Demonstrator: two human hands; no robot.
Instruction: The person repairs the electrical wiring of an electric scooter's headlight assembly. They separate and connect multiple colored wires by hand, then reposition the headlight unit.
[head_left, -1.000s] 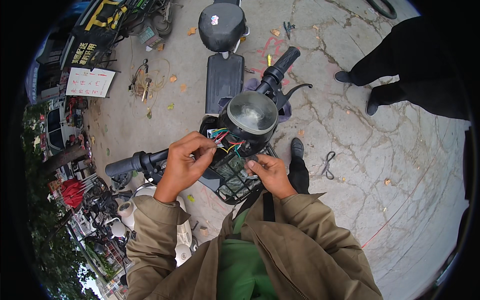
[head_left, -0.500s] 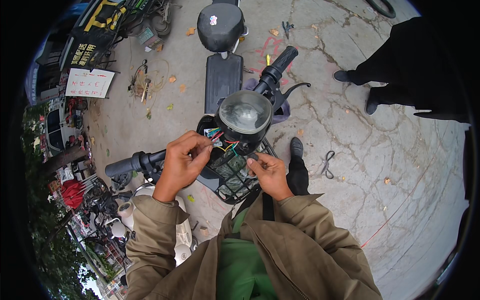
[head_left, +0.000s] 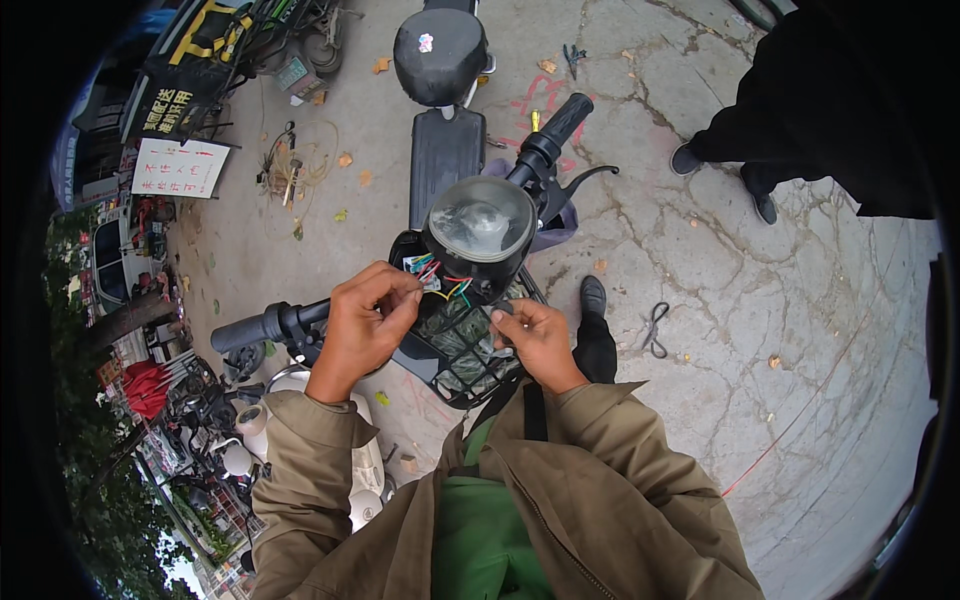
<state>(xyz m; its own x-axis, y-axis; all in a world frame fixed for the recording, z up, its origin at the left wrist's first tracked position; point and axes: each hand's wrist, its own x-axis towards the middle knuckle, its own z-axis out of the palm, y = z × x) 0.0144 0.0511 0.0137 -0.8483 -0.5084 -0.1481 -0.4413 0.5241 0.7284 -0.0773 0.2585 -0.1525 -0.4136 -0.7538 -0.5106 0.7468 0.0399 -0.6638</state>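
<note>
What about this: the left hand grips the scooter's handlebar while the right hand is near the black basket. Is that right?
Not quite. In the head view, the left hand is off the handlebar; it is at the coloured wires by the round headlamp. The right hand is indeed near the black basket.

Wires (head_left: 429,269) red, yellow, green; headlamp housing (head_left: 497,275) black; jacket (head_left: 600,485) brown.
</note>
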